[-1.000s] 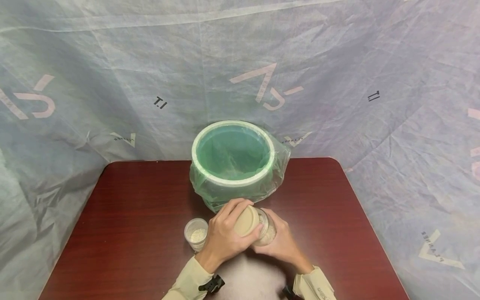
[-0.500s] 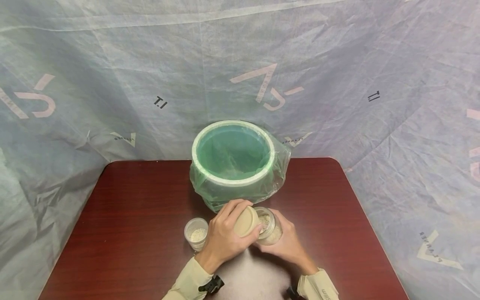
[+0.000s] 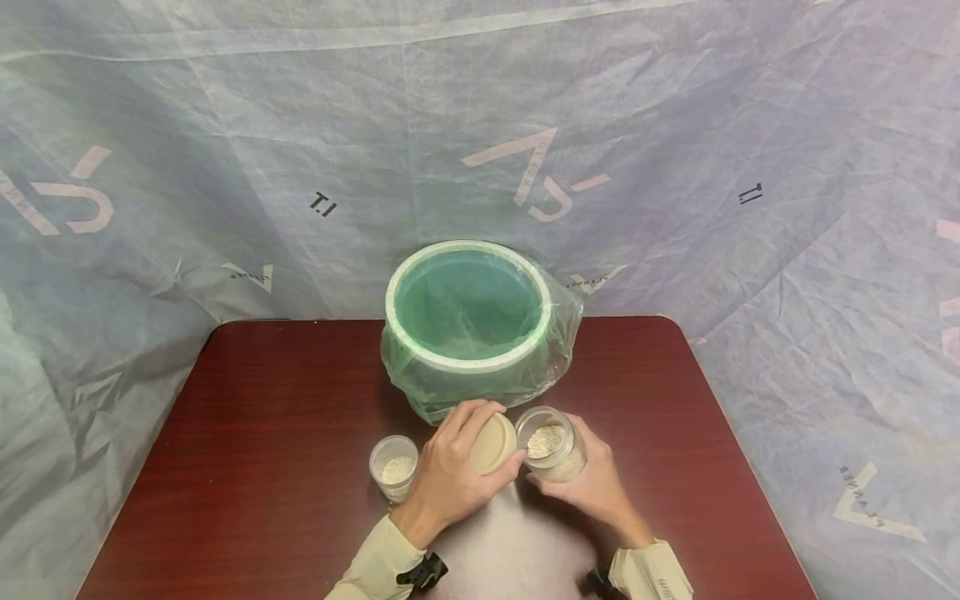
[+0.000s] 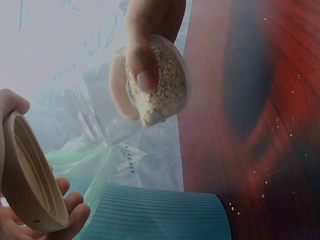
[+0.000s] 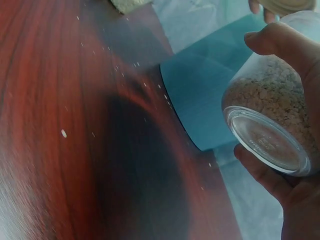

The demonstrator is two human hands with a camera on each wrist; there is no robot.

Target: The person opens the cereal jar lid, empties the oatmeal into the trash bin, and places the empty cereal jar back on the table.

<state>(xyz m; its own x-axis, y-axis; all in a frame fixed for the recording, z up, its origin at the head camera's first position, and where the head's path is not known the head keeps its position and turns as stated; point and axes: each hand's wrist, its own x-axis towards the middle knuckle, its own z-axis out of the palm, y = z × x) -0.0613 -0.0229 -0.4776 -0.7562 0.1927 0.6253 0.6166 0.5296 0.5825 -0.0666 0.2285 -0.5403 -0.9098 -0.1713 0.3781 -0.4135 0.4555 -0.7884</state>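
My left hand (image 3: 450, 473) grips a round beige lid (image 3: 492, 444), its fingers and thumb around the rim and its inner side facing right. Just right of it, my right hand (image 3: 600, 487) holds a clear jar (image 3: 564, 467), partly filled with oat flakes (image 4: 167, 82). The jar is uncovered and off the table, tilted with its mouth toward the lid; a small gap separates the two. In the right wrist view the jar's base (image 5: 265, 142) is visible, with fingers around its side. A smaller clear cup (image 3: 392, 468) of pale flakes stands left of my left hand.
Behind the hands stands a teal bin (image 5: 205, 85) with a white rim (image 3: 468, 364) and a green plastic bag (image 3: 558, 350) over it. Flakes lie scattered on the dark red table (image 3: 277, 417). Grey sheeting (image 3: 360, 125) hangs around the back and sides.
My right hand has moved the jar to the right, out from beside the lid, so its mouth and the oats inside now show. The left hand and lid have stayed in place.
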